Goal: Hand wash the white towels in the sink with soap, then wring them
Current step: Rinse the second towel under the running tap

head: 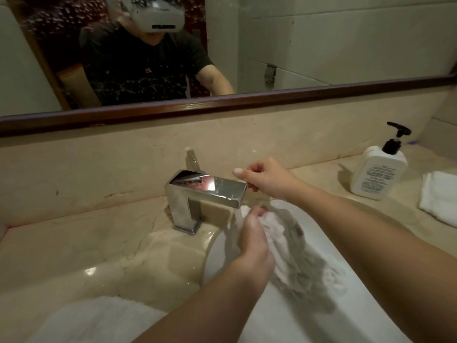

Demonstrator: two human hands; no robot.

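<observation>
White sink [351, 325] holds wet towel [279, 233], left-hand gripped.

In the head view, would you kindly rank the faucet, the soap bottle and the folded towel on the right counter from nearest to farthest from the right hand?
Measured from the right hand:
1. Faucet: just left of the hand, its spout end right by the fingers.
2. Soap bottle: standing on the counter to the right, well apart.
3. Folded towel: at the far right edge of the counter, beyond the bottle.
</observation>
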